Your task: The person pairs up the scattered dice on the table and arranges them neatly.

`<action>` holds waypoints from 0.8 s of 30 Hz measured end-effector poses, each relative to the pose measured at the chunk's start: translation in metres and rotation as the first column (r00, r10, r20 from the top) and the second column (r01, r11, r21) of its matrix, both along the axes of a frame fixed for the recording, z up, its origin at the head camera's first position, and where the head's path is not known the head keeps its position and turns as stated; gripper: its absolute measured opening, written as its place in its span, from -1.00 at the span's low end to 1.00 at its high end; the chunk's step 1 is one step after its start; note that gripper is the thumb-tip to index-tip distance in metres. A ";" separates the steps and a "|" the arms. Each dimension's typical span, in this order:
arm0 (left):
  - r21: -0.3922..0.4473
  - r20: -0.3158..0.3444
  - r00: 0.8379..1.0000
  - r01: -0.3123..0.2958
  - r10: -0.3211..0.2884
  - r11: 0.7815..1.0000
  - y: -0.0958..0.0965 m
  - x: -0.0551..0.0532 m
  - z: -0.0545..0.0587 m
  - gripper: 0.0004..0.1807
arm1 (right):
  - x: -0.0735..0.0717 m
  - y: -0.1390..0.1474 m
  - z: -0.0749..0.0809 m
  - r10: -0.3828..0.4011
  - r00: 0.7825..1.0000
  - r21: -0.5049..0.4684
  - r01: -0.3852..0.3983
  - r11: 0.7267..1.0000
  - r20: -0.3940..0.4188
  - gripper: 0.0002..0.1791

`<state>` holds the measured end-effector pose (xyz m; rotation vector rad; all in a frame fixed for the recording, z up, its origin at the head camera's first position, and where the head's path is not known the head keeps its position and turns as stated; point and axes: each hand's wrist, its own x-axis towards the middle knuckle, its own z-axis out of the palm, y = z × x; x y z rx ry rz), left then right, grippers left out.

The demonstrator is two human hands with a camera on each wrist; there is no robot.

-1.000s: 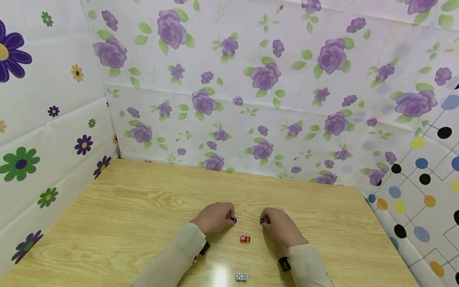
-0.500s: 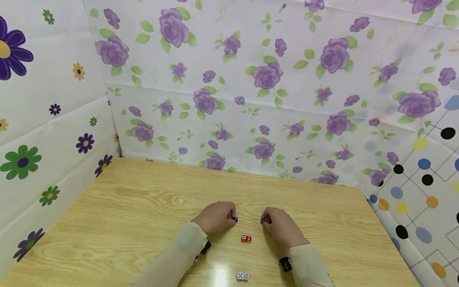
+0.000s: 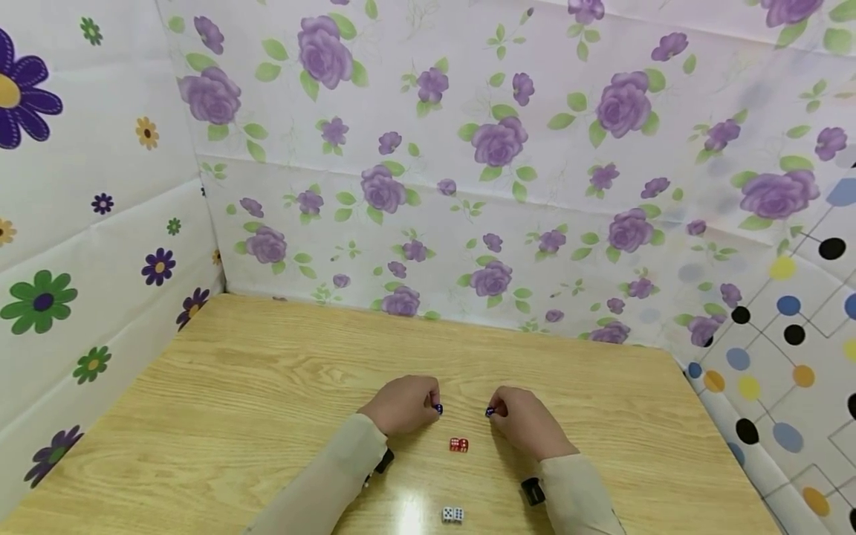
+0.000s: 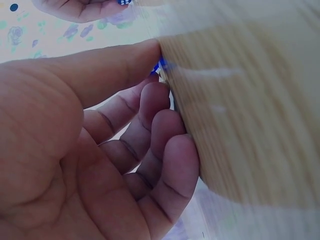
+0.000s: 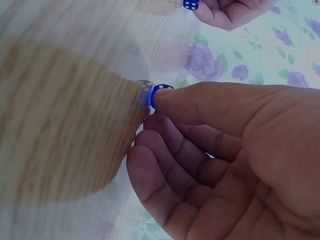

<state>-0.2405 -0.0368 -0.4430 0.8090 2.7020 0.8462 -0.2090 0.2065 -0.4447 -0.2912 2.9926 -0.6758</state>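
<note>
My left hand (image 3: 404,405) pinches a blue die (image 3: 438,409) between thumb and index finger, low at the wooden tabletop. Facing it across a short gap, my right hand (image 3: 523,420) pinches a second blue die (image 3: 490,412). In the right wrist view that blue die (image 5: 161,94) shows white pips, with the thumb over part of it. Most of the left die (image 4: 158,66) is covered by the fingers in the left wrist view. Two red dice (image 3: 458,444) lie side by side between the hands, slightly nearer me. Closer still, two white dice (image 3: 452,514) sit side by side.
The wooden table (image 3: 281,371) stretches out on both sides and behind the hands. A floral cloth (image 3: 428,186) hangs along its back edge, with patterned sheets at left and right. A black wrist camera (image 3: 533,491) sits under the right sleeve.
The view shifts very slightly between the first frame and the second. Both hands keep their pinch on the blue dice, and the red and white dice stay put.
</note>
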 end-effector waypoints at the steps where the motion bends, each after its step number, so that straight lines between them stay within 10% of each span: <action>1: -0.004 -0.004 1.000 0.000 0.000 1.000 0.000 0.000 0.001 -0.88 | 0.000 0.000 0.000 0.003 1.000 -0.001 -0.003 1.000 -0.001 -0.95; 24: -0.023 -0.017 1.000 0.005 -0.006 1.000 0.012 -0.004 0.000 -0.91 | -0.005 -0.021 0.000 0.028 1.000 -0.037 -0.028 0.999 -0.009 -0.95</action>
